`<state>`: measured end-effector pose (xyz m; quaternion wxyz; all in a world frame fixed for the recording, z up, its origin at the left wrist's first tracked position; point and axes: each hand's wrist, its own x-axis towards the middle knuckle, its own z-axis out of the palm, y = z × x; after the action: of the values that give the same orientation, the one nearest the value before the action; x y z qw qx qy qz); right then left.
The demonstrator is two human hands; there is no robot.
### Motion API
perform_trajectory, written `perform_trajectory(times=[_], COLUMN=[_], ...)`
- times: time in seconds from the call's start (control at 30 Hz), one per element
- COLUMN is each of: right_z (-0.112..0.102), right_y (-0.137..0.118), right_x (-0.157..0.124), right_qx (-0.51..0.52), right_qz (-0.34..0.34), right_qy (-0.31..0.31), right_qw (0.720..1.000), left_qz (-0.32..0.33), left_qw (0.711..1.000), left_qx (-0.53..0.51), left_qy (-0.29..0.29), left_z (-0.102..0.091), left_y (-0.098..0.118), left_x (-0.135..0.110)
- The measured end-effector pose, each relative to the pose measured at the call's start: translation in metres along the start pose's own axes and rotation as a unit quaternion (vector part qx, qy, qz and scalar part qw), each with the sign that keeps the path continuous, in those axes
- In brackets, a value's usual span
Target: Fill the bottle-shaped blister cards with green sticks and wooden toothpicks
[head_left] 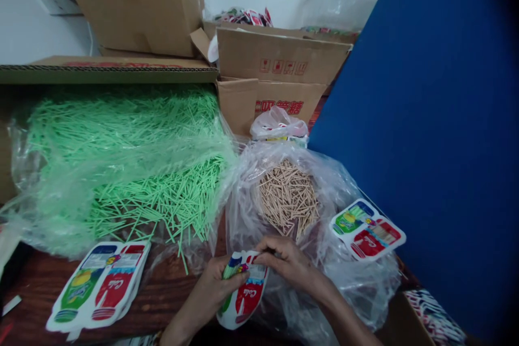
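My left hand (219, 286) is closed round a bottle-shaped printed candy packet (248, 296), thumb across its front. Green sticks show in the packet's left half; the red half reads "Cola". At the packet's upper right edge, my right hand (286, 260) has its fingertips pinched together; what they hold is hidden. Just beyond the hands lies a heap of thin brown sticks (287, 194) in an open clear plastic bag (243, 205). To the left, many thin green sticks (162, 194) spill out of a plastic-lined box.
A stack of flat packets (101, 286) lies on the dark wooden table (162, 303) at left. Another packet (368, 228), with sticks in it, rests on plastic at right. Cardboard boxes (279, 59) stand behind, and a blue panel (425, 119) borders the right side.
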<state>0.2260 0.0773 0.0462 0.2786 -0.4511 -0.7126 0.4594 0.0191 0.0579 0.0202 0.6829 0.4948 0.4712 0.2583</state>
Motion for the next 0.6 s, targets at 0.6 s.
perform_trajectory(times=[0.6], right_z=[0.004], right_y=[-0.005], right_x=[0.006], right_qx=[0.002], right_qz=[0.030], right_qy=[-0.009], right_qw=[1.000], left_qz=[-0.024], left_qw=[0.992], left_qx=[-0.122], left_qy=[0.037], left_z=[0.001], left_y=[0.005], left_x=[-0.005])
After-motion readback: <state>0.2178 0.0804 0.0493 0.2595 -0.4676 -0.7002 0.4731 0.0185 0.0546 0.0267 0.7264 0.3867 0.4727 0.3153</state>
